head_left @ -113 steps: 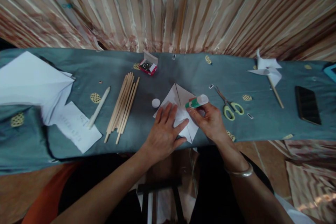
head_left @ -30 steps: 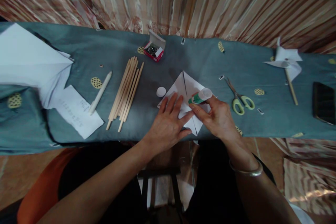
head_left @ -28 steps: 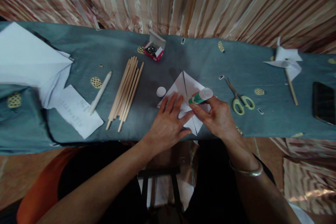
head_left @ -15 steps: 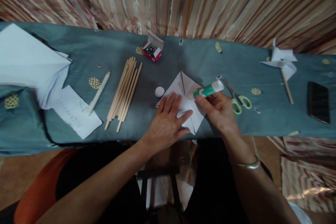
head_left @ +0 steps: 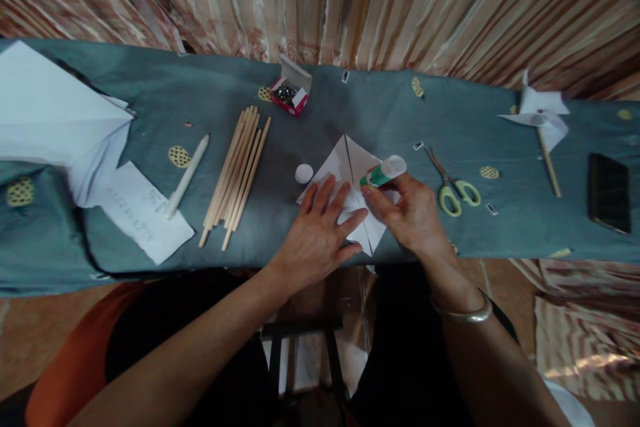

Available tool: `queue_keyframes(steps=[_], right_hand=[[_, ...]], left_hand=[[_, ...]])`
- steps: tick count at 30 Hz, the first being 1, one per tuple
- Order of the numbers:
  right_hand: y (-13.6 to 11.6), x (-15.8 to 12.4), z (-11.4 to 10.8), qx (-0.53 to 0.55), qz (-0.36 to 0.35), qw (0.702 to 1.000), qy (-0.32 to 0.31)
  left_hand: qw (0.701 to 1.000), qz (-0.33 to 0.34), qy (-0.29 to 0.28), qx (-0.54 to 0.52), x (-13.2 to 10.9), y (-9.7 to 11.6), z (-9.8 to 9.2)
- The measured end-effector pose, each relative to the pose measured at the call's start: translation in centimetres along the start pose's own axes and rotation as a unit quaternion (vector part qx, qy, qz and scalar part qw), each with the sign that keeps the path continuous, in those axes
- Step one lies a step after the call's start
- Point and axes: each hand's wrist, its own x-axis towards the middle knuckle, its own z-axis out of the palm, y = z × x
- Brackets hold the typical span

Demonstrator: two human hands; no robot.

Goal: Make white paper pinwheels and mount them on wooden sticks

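A white square of paper (head_left: 334, 163) with dark diagonal lines lies turned like a diamond on the cloth-covered table. My left hand (head_left: 320, 233) rests flat on its left part, fingers spread. My right hand (head_left: 413, 213) grips a green and white glue stick (head_left: 384, 172), tilted with its lower end at the paper near the middle; the exact contact is hidden by the fingers. Just left of the paper's upper edge is a small white paper disc (head_left: 303, 173). Green-handled scissors (head_left: 451, 188) lie open to the right of my right hand.
Wooden sticks (head_left: 239, 173) lie in a bundle on the left, beside a white pencil-like stick (head_left: 187, 177) and paper sheets (head_left: 60, 113). A red box of metal pins (head_left: 290, 92) stands open at the back. On the right are a paper pinwheel (head_left: 540, 117) and a phone (head_left: 609, 192).
My right hand has moved the glue stick slightly left, toward the paper's middle, and tipped it more upright. My left hand stays in place.
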Motion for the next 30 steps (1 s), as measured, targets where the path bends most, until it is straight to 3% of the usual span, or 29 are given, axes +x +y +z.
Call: queue_keyframes(steps=[24, 30], right_hand=[[-0.8, -0.8, 0.4, 0.021, 0.004, 1.0, -0.015], [-0.1, -0.5, 1.1, 0.127, 0.044, 0.991, 0.009]], left_hand=[[1.0, -0.007, -0.001, -0.001, 0.1, 0.1, 0.0], [1.0, -0.005, -0.004, -0.002, 0.0, 0.1, -0.1]])
